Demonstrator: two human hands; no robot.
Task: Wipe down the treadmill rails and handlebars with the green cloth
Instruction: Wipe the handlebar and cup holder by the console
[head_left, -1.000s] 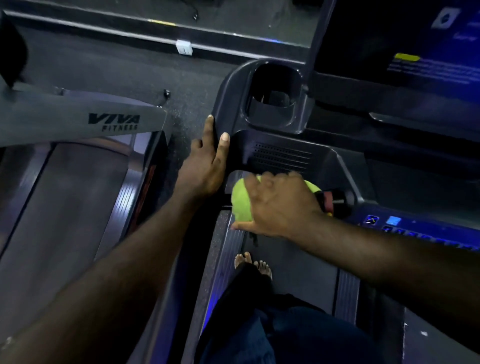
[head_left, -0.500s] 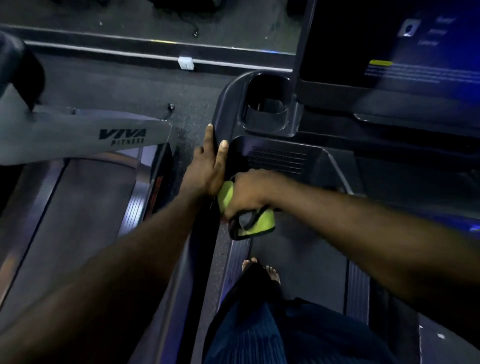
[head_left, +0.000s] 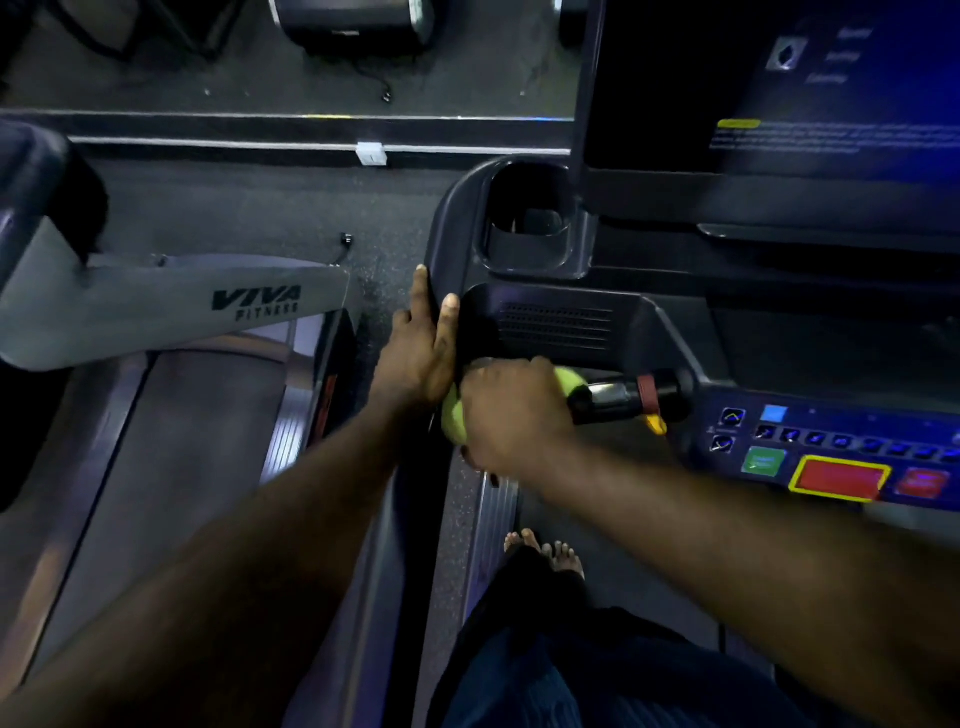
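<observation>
My right hand (head_left: 511, 413) grips the green cloth (head_left: 453, 418), wrapped round the black handlebar (head_left: 618, 399) at the left end of the treadmill console. Only small bits of cloth show at either side of the fist. My left hand (head_left: 421, 345) rests flat with straight fingers against the outer left edge of the dark console housing (head_left: 452, 218), thumb on the top face. The left side rail (head_left: 384, 571) runs down toward me below that hand.
A cup holder (head_left: 527, 221) sits in the console's left corner, the lit screen (head_left: 779, 83) behind it. Button panel with a red stop key (head_left: 839, 478) lies to the right. A neighbouring Viva Fitness treadmill (head_left: 171, 306) stands left. My bare foot (head_left: 550, 553) is on the belt.
My right hand moved the cloth from the lower bend of the handlebar up and rightward onto the horizontal bar. The left hand stayed on the console edge. The view shifted to show the button panel.
</observation>
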